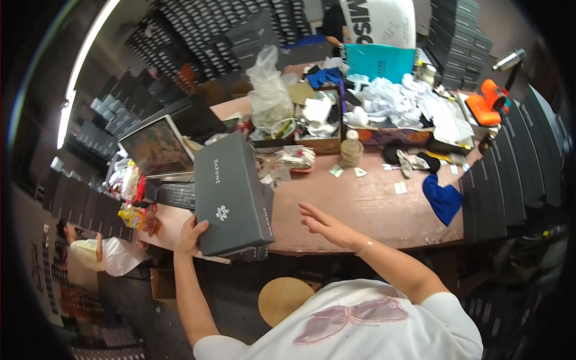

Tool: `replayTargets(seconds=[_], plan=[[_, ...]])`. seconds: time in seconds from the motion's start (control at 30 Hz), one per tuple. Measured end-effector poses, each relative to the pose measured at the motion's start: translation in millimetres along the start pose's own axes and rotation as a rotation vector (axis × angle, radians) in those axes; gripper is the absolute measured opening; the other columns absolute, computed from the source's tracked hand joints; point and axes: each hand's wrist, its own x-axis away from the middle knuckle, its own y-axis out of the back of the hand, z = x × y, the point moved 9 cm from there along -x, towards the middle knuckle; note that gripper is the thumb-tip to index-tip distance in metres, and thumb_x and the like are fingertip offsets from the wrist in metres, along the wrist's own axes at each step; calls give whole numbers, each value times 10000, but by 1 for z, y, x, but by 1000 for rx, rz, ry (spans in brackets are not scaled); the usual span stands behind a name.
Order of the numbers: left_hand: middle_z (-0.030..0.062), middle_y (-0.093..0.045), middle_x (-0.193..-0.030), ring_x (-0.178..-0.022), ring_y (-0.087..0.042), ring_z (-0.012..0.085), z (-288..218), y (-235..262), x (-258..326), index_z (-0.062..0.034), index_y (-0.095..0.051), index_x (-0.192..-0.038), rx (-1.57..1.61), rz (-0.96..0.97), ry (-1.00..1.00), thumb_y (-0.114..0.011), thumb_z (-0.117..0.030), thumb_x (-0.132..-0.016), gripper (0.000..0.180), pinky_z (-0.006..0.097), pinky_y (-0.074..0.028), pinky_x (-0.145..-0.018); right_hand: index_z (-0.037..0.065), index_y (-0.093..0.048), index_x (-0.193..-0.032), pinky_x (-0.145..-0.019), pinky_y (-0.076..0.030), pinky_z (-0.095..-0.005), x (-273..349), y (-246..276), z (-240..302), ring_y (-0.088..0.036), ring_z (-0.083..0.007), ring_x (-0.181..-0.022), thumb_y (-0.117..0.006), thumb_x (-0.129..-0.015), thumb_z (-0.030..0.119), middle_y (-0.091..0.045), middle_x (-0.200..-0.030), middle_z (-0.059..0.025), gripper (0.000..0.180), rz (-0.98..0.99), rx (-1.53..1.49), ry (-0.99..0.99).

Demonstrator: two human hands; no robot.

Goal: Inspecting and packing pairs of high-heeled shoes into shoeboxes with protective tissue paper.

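A dark grey shoebox (225, 198) with pale printing on its lid is tilted up over the left part of the table. My left hand (191, 233) grips its near left edge, the thumb lying on the lid and the other fingers partly hidden behind. Below the near right edge shows a further dark layer; I cannot tell whether it is the box's base or a second box. To the right of the box, my right hand (327, 226) hovers above the table's near edge, fingers apart and nothing in them.
On the pinkish table (360, 207) stand a monitor (157, 147), a keyboard (176, 195), a bottle (351, 150) and bins of crumpled paper (390, 99). A blue cloth (443, 198) lies right, beside stacked dark boxes (501, 186). A stool (285, 300) is below; another person (111, 255) is far left.
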Motion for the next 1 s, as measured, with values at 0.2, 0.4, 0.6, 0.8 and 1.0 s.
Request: replayTargets(seconds=[0.2,0.4,0.6,0.8,1.0], plan=[[98,-581,-1172,-1018,-579,151,47,-180,31,31,-358,-1406,-8,14,26,-814,2,-662,873,294,-491,-865,55,-146,-1494,-1101,-270,-388,45,45,-57,-285,-285,-1370,-626,-894,329,-272,-1490,-198,816,-263,-36,-5],[161,-553,-1220,-1111,-534,232,246,-366,-34,70,-377,-1359,437,126,311,-738,-116,-792,697,358,-428,-960,-71,-490,-1247,-891,-462,-335,159,226,-167,-553,-174,-1033,-727,-818,206,-615,-1046,-135,563,-720,-69,-321],[94,-566,-1226,-1141,-519,224,214,-406,-59,-25,-472,-1318,720,129,495,-713,-239,-842,575,330,-407,-981,-2,-594,-1122,-822,-493,-319,190,267,-129,-611,-182,-926,-631,-891,403,-633,-1035,-83,468,-609,-427,-453],[138,-399,-1429,-1299,-392,258,158,-370,-69,-53,-304,-1457,125,-16,43,-703,-367,-842,797,410,-276,-1088,17,-548,-1201,-854,-496,-326,167,211,-61,-600,-158,-995,-566,-941,349,-615,-1137,-97,422,-566,-404,-172],[189,-334,-1450,-1277,-406,262,114,-296,-85,-135,-80,-1516,316,116,-3,-685,-275,-844,915,388,-340,-1030,-28,-460,-1317,-939,-442,-361,87,82,-29,-564,-266,-1089,-516,-962,365,-564,-1225,-187,533,152,454,12]])
